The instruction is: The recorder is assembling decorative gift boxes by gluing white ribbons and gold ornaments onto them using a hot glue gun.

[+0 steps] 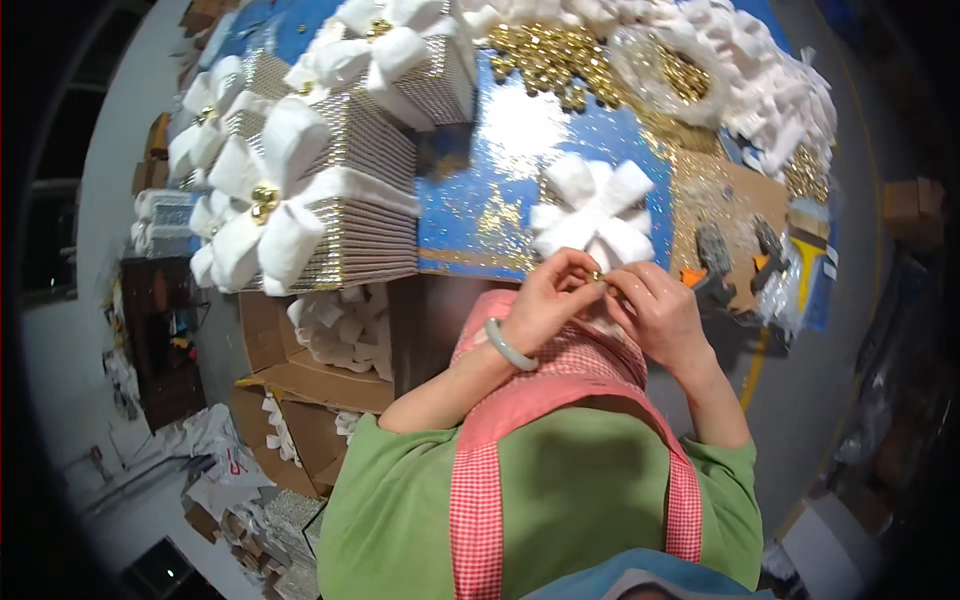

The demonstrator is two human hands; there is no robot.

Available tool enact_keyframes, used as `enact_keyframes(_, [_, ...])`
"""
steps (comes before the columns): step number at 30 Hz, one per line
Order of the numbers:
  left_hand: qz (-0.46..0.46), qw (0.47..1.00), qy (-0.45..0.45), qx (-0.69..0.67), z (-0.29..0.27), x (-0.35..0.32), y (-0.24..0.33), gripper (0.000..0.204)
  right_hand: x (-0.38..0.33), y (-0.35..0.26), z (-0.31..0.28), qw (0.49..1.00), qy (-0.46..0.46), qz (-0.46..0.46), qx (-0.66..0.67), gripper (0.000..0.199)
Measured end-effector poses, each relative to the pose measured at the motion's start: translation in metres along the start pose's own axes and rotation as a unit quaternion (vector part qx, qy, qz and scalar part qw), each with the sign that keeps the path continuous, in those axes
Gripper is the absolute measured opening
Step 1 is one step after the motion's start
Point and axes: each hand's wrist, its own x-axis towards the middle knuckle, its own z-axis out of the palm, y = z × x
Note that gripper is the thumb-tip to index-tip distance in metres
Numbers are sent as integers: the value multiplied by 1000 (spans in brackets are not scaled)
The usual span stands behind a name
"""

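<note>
In front of my chest, my left hand (552, 300) and my right hand (662, 312) meet, fingertips pinched together on a small gold bell (595, 276). Whether more than one bell is between the fingers is hard to make out. Just beyond the hands lies a white fabric bow (592, 205) with several loops, on the blue glittery tabletop (470, 215). To the left stands a silver and gold ribbed gift box (375, 235), wrapped with white ribbon and a large white bow (270, 195) that has gold bells at its middle.
A pile of gold bells (555, 62) lies at the back beside a clear plastic bag (665, 75) of bells. White bows (770, 85) are heaped at the back right. Two glue guns (712, 255) and a yellow-handled brush (806, 258) lie right. Cardboard boxes (265, 335) hold white fabric pieces, lower left.
</note>
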Motion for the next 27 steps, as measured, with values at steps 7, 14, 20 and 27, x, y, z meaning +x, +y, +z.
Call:
enact_keyframes(7, [58, 998, 17, 0, -11, 0, -2, 19, 16, 6, 3, 994, -6, -107, -33, 23])
enact_keyframes(14, [-48, 983, 45, -169, -14, 1, 16, 17, 43, 9, 6, 984, -2, -167, -59, 26])
enact_keyframes(20, [-63, 980, 70, -176, -24, 3, 15, 17, 54, 16, 9, 969, -23, -219, -110, 25])
enact_keyframes(27, [-25, 997, -15, -67, -40, 3, 35, 27, 62, 14, -1, 968, -27, -228, -99, 28])
